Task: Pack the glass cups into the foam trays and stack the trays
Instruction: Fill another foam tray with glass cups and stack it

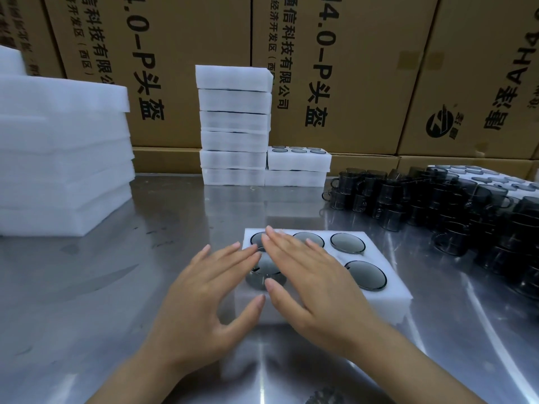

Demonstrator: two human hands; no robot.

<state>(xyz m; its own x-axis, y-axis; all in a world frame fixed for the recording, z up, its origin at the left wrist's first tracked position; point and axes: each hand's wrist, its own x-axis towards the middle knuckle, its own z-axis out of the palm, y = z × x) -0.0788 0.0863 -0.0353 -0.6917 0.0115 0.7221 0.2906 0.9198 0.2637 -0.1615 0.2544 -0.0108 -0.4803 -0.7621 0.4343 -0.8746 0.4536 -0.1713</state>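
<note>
Head view is looking down on a white foam tray [390, 282] lying flat on a shiny steel table [102, 287], and everything else is placed relative to that tray. Smoky grey glass cups [347, 242] are sitting in its round pockets; two in the far row and one at the near right corner are showing fully, while the others are partly hidden under the hands. The left hand [204, 295] is hovering over the tray's left end, fingers straight and spread apart, thumb reaching toward the tray's near edge. The right hand [309, 275] is lying over the tray's middle, fingers straight and close together, fingertips reaching the far left pocket; whether the palm is pressing on the cups I cannot tell. Neither hand is gripping anything.

Behind the tray, a tall stack of packed trays [234, 126] is standing, with a shorter stack [299, 167] touching its right side, cups showing in its top tray. To the right of the tray, loose glass cups [437, 205] with handles are crowding the table. Far to the left, a pile of foam sheets [64, 158] is resting. Cardboard boxes [350, 68] printed with black characters are lining the back.
</note>
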